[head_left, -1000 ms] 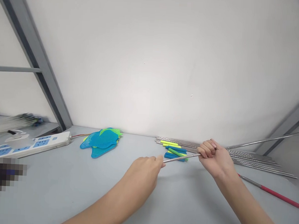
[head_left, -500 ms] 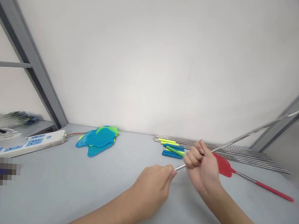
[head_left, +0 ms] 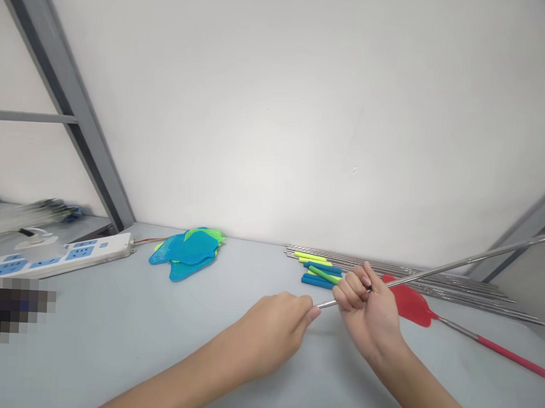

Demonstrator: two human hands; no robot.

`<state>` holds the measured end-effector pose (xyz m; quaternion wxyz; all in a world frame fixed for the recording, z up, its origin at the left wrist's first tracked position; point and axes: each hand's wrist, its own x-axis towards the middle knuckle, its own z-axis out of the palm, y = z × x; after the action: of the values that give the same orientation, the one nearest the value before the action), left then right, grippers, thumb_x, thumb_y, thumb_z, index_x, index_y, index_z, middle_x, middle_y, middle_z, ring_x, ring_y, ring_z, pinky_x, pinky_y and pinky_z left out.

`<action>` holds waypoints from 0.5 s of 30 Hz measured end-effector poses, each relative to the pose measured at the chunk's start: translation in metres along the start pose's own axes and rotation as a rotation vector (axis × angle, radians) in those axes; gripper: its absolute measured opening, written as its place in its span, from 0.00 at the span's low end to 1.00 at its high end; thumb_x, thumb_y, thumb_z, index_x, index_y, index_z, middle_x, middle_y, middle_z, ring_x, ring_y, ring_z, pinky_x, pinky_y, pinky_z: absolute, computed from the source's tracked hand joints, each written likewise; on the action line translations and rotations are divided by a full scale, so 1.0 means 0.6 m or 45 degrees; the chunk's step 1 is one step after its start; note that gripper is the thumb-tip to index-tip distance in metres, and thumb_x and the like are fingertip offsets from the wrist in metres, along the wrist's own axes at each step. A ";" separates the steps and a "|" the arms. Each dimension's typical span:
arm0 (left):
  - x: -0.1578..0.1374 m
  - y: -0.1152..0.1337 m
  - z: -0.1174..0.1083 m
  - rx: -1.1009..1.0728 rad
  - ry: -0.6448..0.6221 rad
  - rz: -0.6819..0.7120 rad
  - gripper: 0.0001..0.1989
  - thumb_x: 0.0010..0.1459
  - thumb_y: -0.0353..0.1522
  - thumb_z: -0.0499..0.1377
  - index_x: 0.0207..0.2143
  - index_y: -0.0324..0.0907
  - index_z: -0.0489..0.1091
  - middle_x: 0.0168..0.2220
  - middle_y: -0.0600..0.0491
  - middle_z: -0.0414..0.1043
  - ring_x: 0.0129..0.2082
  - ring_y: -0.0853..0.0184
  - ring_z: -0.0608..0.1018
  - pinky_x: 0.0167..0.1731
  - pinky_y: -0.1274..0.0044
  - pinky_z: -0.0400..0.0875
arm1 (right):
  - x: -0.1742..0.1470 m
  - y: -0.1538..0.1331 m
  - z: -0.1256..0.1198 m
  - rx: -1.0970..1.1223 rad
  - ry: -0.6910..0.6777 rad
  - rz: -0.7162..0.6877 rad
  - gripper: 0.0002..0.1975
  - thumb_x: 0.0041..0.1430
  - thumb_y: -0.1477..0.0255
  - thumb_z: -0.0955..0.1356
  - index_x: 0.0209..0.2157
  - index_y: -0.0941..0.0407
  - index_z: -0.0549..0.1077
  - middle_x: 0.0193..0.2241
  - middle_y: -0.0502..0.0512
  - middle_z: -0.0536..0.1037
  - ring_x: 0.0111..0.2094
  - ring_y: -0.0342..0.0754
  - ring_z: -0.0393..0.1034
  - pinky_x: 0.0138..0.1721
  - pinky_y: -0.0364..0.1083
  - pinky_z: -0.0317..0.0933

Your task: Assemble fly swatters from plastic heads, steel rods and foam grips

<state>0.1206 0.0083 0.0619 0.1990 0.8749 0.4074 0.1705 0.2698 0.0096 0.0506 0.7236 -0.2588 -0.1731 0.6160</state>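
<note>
A thin, shiny metal telescopic rod [head_left: 467, 261] slants up to the right across the view and runs out of the frame. My left hand [head_left: 277, 329] is closed around its lower end, which the fingers hide. A short way up, my right hand [head_left: 371, 312] wraps its fingers around the same rod, palm turned up. Just behind that hand lies a red fly swatter [head_left: 411, 304], with its red handle pointing right. Several blue and green-yellow handle sleeves [head_left: 318, 281] lie left of the right hand.
Several metal rods [head_left: 500, 294] lie along the wall. Blue and green mesh swatter heads [head_left: 192, 248] are piled at centre left. A white power strip [head_left: 117, 246] with blue sockets lies further left. Grey frame posts [head_left: 83, 103] rise at both sides.
The rod's far end has dropped lower, so it slants less steeply. Both hands keep their hold. The view has shifted slightly, moving the background to the right.
</note>
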 end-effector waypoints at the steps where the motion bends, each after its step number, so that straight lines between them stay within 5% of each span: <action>1: -0.001 0.000 -0.003 -0.013 0.000 -0.003 0.18 0.56 0.38 0.39 0.17 0.42 0.54 0.15 0.57 0.56 0.15 0.71 0.59 0.16 0.78 0.45 | 0.001 0.001 -0.001 0.010 0.001 0.011 0.16 0.53 0.66 0.59 0.17 0.56 0.49 0.12 0.41 0.41 0.13 0.37 0.35 0.13 0.39 0.38; 9: -0.016 -0.017 -0.033 -0.062 -0.066 -0.081 0.18 0.53 0.43 0.42 0.19 0.43 0.60 0.19 0.55 0.61 0.20 0.68 0.65 0.18 0.78 0.48 | 0.005 -0.002 -0.006 0.116 0.032 0.023 0.15 0.53 0.68 0.59 0.17 0.57 0.49 0.14 0.42 0.40 0.14 0.37 0.34 0.13 0.39 0.39; 15: -0.016 -0.027 -0.046 -0.148 0.068 -0.053 0.16 0.53 0.40 0.45 0.17 0.43 0.59 0.15 0.56 0.58 0.18 0.68 0.64 0.16 0.78 0.47 | 0.007 -0.019 -0.004 0.159 0.063 -0.057 0.15 0.54 0.71 0.57 0.17 0.56 0.48 0.14 0.43 0.40 0.14 0.38 0.35 0.14 0.39 0.41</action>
<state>0.0919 0.0162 0.0764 0.2421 0.8482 0.4202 0.2131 0.2813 0.0123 0.0551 0.7559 -0.2244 -0.1221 0.6027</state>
